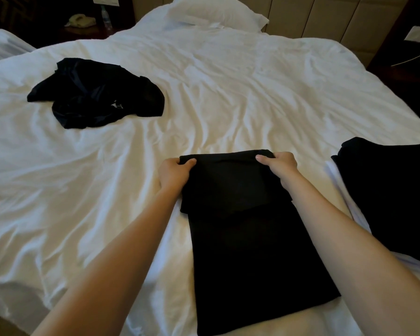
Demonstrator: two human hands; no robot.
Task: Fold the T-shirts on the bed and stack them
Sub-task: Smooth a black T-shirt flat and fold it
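pinching far fold of shirt with left hand and right hand at foot of bed; may skew if pulled unevenly.

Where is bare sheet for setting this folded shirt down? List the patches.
Widest: the sheet between the crumpled shirt, the pillow and the black shirt. Also free: left of the left hand, nearer than the crumpled shirt. Crowded: the strip between the black shirt and the folded stack.

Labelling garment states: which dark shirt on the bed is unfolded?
The crumpled T-shirt at far left, a loose untouched heap. The middle T-shirt is half folded, gripped by the left hand and right hand; the right-side T-shirt lies folded flat.
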